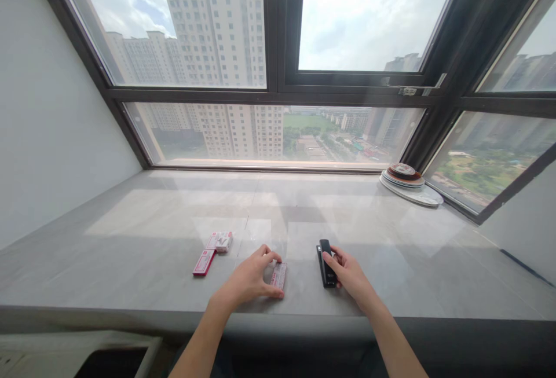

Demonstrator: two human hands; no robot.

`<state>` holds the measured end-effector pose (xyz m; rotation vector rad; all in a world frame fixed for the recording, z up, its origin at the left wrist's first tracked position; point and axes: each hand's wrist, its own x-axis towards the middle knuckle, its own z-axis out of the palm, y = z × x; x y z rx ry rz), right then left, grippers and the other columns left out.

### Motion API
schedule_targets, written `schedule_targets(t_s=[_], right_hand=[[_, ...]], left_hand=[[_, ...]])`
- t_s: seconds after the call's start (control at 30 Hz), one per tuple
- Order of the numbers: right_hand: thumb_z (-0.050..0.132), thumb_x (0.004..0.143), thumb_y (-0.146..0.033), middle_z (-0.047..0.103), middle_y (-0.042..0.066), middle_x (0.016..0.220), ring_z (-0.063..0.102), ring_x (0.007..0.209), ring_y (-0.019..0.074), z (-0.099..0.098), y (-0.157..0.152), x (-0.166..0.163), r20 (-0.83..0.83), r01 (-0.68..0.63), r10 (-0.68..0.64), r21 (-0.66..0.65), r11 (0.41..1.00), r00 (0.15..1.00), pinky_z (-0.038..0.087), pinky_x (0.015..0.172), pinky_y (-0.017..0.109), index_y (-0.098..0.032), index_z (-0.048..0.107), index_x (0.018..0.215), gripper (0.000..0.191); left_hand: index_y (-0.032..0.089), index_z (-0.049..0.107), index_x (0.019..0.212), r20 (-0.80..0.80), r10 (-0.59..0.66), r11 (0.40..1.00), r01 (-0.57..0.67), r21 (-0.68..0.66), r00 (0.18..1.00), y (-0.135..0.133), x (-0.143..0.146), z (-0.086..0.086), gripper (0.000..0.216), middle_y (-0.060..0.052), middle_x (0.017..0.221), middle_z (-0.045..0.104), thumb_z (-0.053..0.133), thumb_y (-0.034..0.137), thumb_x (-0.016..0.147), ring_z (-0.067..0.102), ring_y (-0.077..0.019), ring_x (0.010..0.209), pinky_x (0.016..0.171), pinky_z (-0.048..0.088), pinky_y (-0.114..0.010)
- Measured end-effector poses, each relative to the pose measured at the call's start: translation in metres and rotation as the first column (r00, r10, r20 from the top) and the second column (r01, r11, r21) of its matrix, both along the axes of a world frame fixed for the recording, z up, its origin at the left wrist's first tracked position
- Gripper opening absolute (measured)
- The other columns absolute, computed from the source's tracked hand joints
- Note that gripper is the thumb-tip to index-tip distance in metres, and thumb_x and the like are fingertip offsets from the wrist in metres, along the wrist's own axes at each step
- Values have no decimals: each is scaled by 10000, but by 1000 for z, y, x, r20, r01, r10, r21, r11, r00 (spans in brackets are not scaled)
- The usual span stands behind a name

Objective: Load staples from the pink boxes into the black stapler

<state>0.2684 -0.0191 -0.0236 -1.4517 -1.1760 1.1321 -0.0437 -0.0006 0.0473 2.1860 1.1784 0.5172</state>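
Observation:
My left hand (249, 279) rests on the grey stone sill, its fingers and thumb curled round a small pink and white box (279, 274) that lies flat. My right hand (347, 274) lies beside a black stapler (325, 263), thumb and fingers closed on its right side. The stapler lies on the sill, pointing away from me. To the left lie a flat red and white box (204, 262) and an opened pink and white box (220, 241), both apart from my hands.
The wide grey sill (152, 233) runs under a large window with dark frames. A stack of plates (408, 182) stands at the back right corner. A white wall closes the left side. The sill's front edge is just below my wrists.

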Motion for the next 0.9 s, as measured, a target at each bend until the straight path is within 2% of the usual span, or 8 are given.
schedule_targets(t_s=[0.1, 0.23, 0.3, 0.5, 0.6, 0.67, 0.8, 0.9], right_hand=[[607, 884, -639, 414, -60, 696, 413, 475, 94, -2, 0, -1, -1, 6, -6, 5, 1000, 1000, 431, 399, 225, -214, 548, 1392, 665], [609, 879, -638, 408, -63, 679, 414, 466, 93, -2, 1, -1, 3, 22, -22, 4, 1000, 1000, 417, 395, 215, -220, 560, 1384, 658], [610, 876, -641, 412, -63, 677, 413, 464, 93, -2, 0, -2, 7, 29, -29, 6, 1000, 1000, 414, 393, 216, -218, 565, 1379, 659], [616, 872, -644, 415, -66, 669, 413, 464, 93, -1, -2, -2, 28, 46, -46, 22, 999, 999, 413, 391, 216, -213, 585, 1358, 651], [615, 874, -649, 392, -70, 657, 422, 464, 97, 0, 0, -2, 41, 26, -26, 19, 999, 999, 421, 389, 216, -214, 585, 1355, 649], [603, 881, -657, 385, -73, 648, 423, 451, 96, 1, 2, -4, 52, -4, 4, 7, 1000, 999, 416, 380, 215, -218, 581, 1361, 651], [589, 878, -677, 419, -69, 646, 426, 432, 99, 5, 7, -17, 65, -58, 58, 5, 998, 996, 390, 351, 217, -222, 594, 1342, 650], [575, 882, -682, 474, -55, 675, 450, 437, 103, 8, 7, -34, 69, -96, 95, 21, 995, 993, 376, 344, 216, -224, 599, 1336, 646]], left_hand=[[285, 630, 1168, 70, 59, 997, -62, 44, 996, -2, 8, -5, 594, -24, 1160, 614, 804, 582, 684, 603, -214, 945, 819, 469, -302], [331, 425, 1471, 175, 130, 985, -147, 85, 976, -9, 19, -17, 532, -29, 1187, 633, 496, 529, 982, 588, -192, 959, 910, 463, -345], [359, 405, 1499, 134, 115, 978, -136, 158, 984, -12, 20, -22, 479, -34, 1192, 638, 390, 479, 1036, 571, -215, 1064, 977, 434, -385], [291, 610, 1240, 44, 203, 936, -207, 285, 978, -13, 0, -27, 351, -62, 1256, 612, 573, 492, 954, 533, -276, 1181, 1015, 415, -432], [284, 565, 1315, 52, 201, 946, -207, 249, 978, -10, -5, -27, 524, -75, 1289, 604, 711, 482, 853, 529, -291, 1210, 1020, 422, -429], [295, 547, 1352, 62, 186, 952, -195, 235, 981, -9, 1, -25, 610, -71, 1296, 611, 761, 455, 804, 527, -297, 1214, 1025, 422, -433], [331, 577, 1332, 84, 70, 973, -86, 213, 994, -9, 34, -24, 567, -38, 1242, 645, 752, 355, 794, 545, -279, 1161, 1022, 428, -438], [337, 517, 1424, 112, 31, 980, -52, 194, 993, -11, 54, -27, 715, -57, 1244, 638, 765, 306, 754, 550, -281, 1150, 1043, 428, -450]])
